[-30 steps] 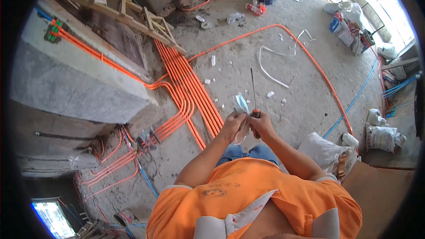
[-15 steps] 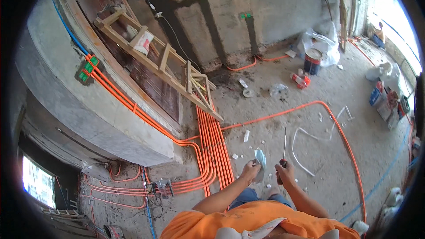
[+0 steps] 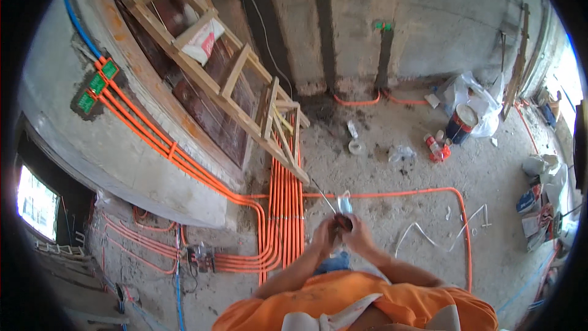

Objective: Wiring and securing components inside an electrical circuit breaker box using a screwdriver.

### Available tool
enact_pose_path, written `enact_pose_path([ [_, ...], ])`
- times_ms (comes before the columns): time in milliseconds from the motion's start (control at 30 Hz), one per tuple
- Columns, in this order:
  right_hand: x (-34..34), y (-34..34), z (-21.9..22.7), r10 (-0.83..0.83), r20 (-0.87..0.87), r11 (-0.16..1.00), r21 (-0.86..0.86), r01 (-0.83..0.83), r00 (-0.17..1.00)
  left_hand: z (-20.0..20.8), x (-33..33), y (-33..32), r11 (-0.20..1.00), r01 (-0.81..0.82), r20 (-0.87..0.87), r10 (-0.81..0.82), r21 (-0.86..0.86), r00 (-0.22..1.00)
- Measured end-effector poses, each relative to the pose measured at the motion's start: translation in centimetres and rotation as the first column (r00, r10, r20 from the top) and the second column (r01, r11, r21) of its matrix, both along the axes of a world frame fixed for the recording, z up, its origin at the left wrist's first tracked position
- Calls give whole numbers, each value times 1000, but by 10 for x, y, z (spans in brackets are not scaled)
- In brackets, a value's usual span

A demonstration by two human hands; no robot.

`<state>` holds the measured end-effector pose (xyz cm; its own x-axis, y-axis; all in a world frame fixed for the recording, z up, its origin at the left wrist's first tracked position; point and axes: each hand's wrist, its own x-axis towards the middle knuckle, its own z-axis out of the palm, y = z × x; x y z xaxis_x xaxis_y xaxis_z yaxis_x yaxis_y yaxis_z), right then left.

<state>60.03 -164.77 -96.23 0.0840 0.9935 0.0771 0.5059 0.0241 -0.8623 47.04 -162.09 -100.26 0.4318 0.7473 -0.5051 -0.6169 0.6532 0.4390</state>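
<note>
My left hand point(image 3: 324, 234) and my right hand point(image 3: 358, 236) are close together in front of my body. A screwdriver point(image 3: 326, 199) with a long thin metal shaft and a dark red-and-black handle is in my right hand, its shaft slanting up to the left. Just past the fingers a thin light-blue sheet point(image 3: 345, 202), perhaps a face mask, sticks out; my left hand appears closed on it, though the grip is partly hidden. Below lies the concrete floor, with a bundle of orange conduits point(image 3: 285, 208) to the left of my hands.
A wooden ladder point(image 3: 211, 79) leans at the left over the conduits. A single orange conduit point(image 3: 404, 194) crosses the floor ahead and bends toward me at right. White bent tubing point(image 3: 429, 238), a paint bucket point(image 3: 460, 124), plastic bags point(image 3: 490, 110) and scraps lie to the right.
My hands have come together. The screwdriver has swung from upright to slanting left, and its handle is now beside the light-blue sheet. The view has shifted too.
</note>
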Motion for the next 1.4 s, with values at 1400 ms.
enact_pose_path([
  [1400, 52, 943, -75, -9, -320, 996, -92, -21, 948, 379, -280, 738, 417, 394, -45, 732, 819, -680],
])
